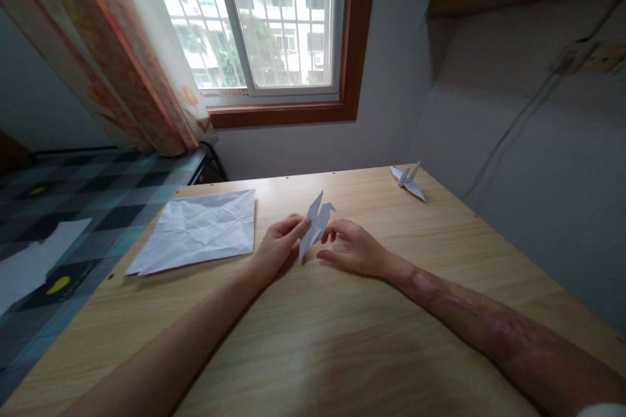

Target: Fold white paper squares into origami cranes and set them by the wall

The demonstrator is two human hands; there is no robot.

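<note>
Desk: pale wood (pixel 342 339), under a barred window (pixel 274 13), grey wall at right.
Done: most folds, by the look of it; fold (pixel 315 225) already narrow, two points up.
Left: probably wings and head.
Left hand (pixel 276 247): pinching the fold's left edge, thumb against fingers.
Right hand (pixel 355 249): fingertips at its right edge; pinch or mere touch, impossible to tell.
Position: upright between both hands, lower tip on the desk.
Nearby: creased sheet (pixel 200 231) flat at left; crane (pixel 407 181) at far right corner.

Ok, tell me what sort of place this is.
Likely a bedroom at home: a wooden desk by a barred window with a curtain, what looks like a checked bedspread alongside. The left hand pinches folded paper.
</note>
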